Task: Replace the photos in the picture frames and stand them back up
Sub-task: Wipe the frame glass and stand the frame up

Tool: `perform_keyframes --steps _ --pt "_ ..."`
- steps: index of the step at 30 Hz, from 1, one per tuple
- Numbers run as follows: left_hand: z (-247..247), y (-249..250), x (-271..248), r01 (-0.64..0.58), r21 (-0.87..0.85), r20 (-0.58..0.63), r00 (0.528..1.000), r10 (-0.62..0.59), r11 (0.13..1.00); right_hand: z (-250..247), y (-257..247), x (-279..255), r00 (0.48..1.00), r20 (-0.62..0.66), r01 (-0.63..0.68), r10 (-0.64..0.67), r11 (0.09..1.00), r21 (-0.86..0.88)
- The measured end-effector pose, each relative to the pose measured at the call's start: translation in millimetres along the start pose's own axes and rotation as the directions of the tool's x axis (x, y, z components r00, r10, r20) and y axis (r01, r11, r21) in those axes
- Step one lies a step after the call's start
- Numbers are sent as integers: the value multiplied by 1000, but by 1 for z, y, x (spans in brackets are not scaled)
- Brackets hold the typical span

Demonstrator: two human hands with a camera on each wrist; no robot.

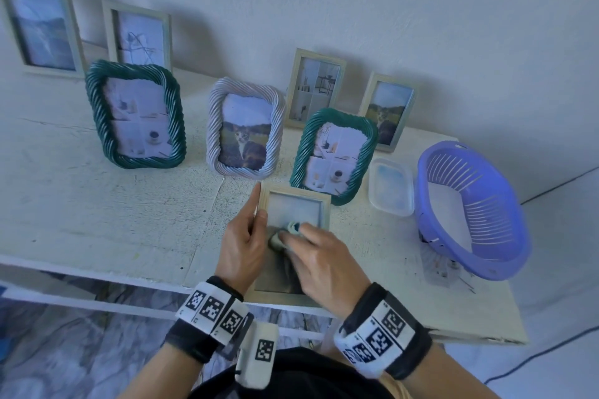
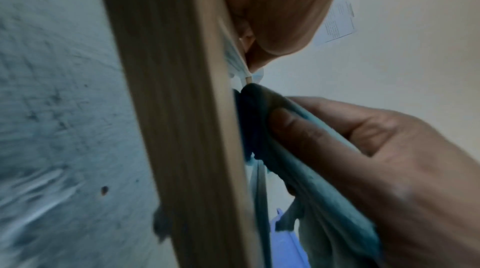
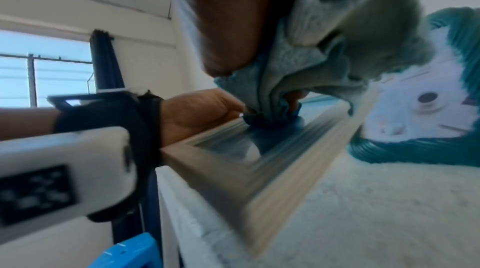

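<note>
Since the wooden frame (image 1: 293,204) lies flat at the table's (image 1: 97,204) 6 o'clock edge, left hand (image 1: 241,243) pinching its rim while the right hand (image 1: 319,264) rubs a bunched cloth (image 1: 285,235), a hard wipe could shove it off or into the green frame (image 1: 335,155) at 1 o'clock.

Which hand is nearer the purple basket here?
Right. The right hand wipes the flat wooden frame with a cloth, on the side toward the purple basket. The left hand holds the frame's far edge.
</note>
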State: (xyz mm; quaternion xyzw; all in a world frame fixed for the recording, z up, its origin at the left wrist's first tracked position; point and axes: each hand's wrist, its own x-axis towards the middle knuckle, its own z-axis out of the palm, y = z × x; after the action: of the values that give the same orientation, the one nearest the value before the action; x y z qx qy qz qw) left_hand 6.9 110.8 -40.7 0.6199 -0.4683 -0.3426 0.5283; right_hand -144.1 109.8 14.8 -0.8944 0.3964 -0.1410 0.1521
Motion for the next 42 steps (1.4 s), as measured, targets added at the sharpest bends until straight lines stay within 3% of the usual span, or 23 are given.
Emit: perform_keyframes --steps 2,6,12,15,17,22,27,32,38,42 --pt "-3 0 -5 -2 10 5 1000 2 1000 -1 10 1 1000 21 5 -4 1000 -11" --pt "-3 3 -9 5 7 17 1000 -5 1000 -2 21 13 988 -129 -91 86 995 -34" --pt "-4 5 -10 21 -7 15 1000 -21 1000 -6 15 -8 999 52 -9 7 1000 30" --pt "2 5 -14 31 -22 31 999 -31 999 -14 35 0 996 -73 -54 49 997 -55" --pt "3 4 -13 48 -37 38 998 -46 998 -10 30 -5 996 -79 -51 46 997 -51" --pt "-2 6 -11 87 -71 26 996 -85 994 -2 16 -31 994 107 23 -26 999 27" --pt "-1 14 -4 65 -58 20 998 -64 996 -5 22 -16 996 -79 -52 50 998 -22" --pt "-6 13 -5 69 -66 -15 997 -71 995 3 6 -29 999 26 -18 18 1000 -17" --pt "-4 19 -11 36 -46 -31 999 -37 998 0 14 -12 988 -88 -133 127 989 -64" --pt "-5 10 -10 79 -89 -48 995 -84 993 12 -9 -45 995 40 -92 92 996 -20"
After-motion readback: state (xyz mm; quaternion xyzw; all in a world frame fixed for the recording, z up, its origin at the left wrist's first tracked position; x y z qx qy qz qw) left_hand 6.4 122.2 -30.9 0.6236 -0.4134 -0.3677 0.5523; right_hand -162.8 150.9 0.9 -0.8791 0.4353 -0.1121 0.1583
